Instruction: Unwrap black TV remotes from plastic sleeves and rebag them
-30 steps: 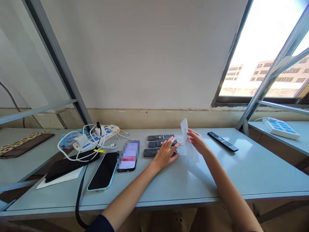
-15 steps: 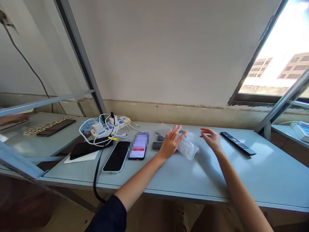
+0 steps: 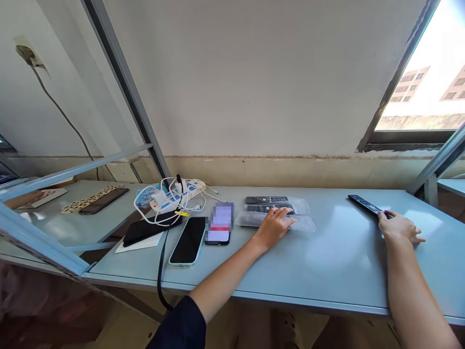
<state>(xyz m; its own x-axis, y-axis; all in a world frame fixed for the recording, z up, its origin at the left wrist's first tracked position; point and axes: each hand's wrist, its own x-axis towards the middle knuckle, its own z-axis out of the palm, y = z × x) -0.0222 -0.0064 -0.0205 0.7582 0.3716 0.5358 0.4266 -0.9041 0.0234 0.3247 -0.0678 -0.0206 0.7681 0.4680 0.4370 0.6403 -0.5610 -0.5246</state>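
Note:
Black remote controls in clear plastic bags (image 3: 304, 224) lie close together on the desk, at least two of them showing. My left hand (image 3: 276, 228) rests on the nearer bagged ones with its fingers stretched and slightly apart, partly covering them. Over to the right, a bare black remote control (image 3: 366, 205) lies at a slant on the desk. Its near end is gripped by my right hand (image 3: 399, 229), thumb on the side, outer fingers sticking out.
Left of the bags are a lit phone (image 3: 220, 225), a dark-screened phone (image 3: 188, 241), a black pouch (image 3: 145, 230) and a power strip (image 3: 189, 191) with tangled white cables. Metal bed posts (image 3: 125, 87) frame the desk (image 3: 327, 271). Another person's hand (image 3: 27, 199) is at far left.
My right hand has moved right and taken hold of the bare remote control. My left hand has lowered onto the bags, which now lie flat and side by side. The view has shifted slightly.

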